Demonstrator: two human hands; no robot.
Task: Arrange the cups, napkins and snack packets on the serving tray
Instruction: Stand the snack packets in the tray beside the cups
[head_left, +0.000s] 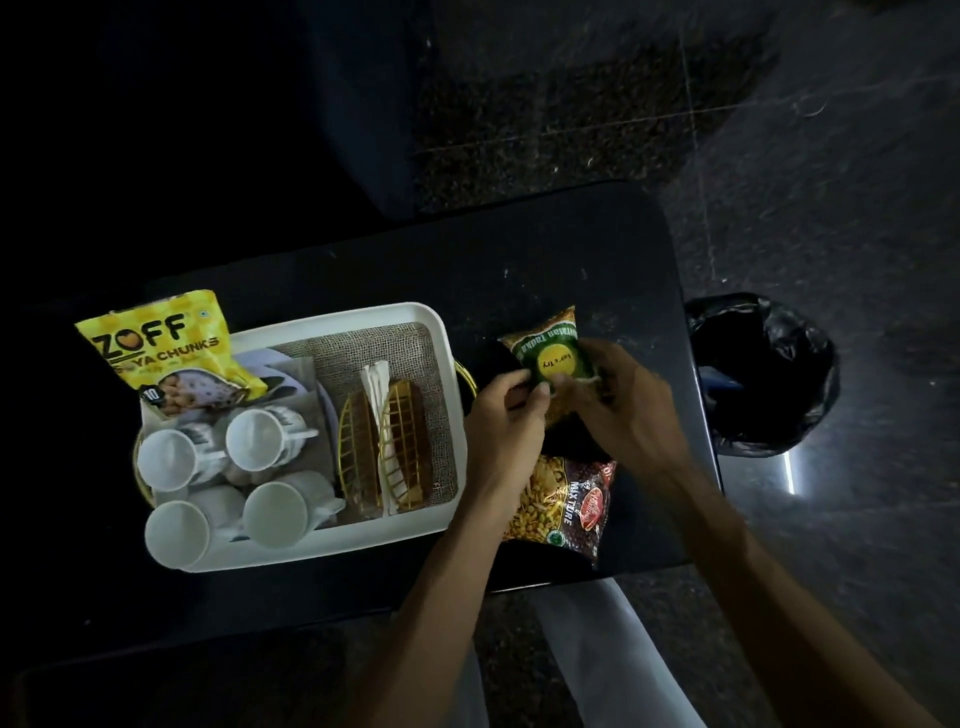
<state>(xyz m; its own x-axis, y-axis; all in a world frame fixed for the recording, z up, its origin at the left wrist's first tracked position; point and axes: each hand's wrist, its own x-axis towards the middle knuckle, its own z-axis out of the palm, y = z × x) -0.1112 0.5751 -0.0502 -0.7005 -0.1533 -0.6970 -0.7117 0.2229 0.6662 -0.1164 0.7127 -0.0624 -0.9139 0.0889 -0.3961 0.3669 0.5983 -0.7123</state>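
Gripping the green snack packet by its near end, the left hand and right hand pinch it together. The serving tray sits just left of the grip. Carried low, the packet could clip the napkin holder or the 4 cups beyond.

Black table, probably lined bin, floor

Dark table bears a white tray and, seemingly, a mixture packet.
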